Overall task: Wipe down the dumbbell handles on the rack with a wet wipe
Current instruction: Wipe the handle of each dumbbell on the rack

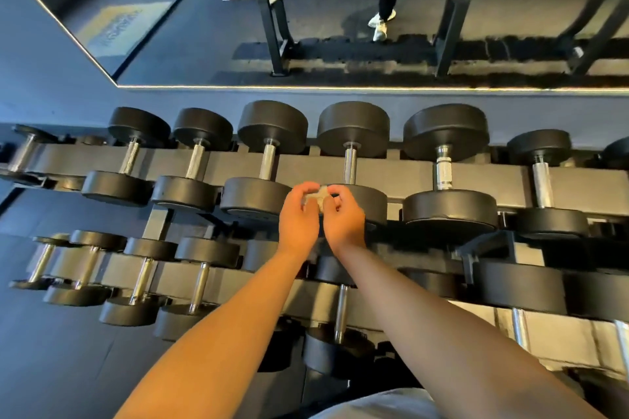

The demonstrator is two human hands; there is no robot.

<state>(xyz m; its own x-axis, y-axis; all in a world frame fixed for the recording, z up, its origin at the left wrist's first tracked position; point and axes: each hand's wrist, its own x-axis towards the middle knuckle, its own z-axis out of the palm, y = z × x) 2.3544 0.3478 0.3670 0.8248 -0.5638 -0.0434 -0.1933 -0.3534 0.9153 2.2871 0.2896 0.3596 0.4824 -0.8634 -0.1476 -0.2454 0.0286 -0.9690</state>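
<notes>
— So, what's the rack [391, 168] holding?
— Two tiers of black dumbbells [272, 126], with their steel handles [350, 163] lying across the rails.
— And the hands?
— Left hand [297, 219] and right hand [344, 223] meet in front of the upper tier. The curled fingers of both pinch a small crumpled wipe [315, 200], which is off the handles.

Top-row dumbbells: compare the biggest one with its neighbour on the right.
The biggest dumbbell has much wider heads than its right neighbour. Its handle shows ringed collars; the neighbour's looks plain and smooth. Both have black heads and chrome handles.
</notes>
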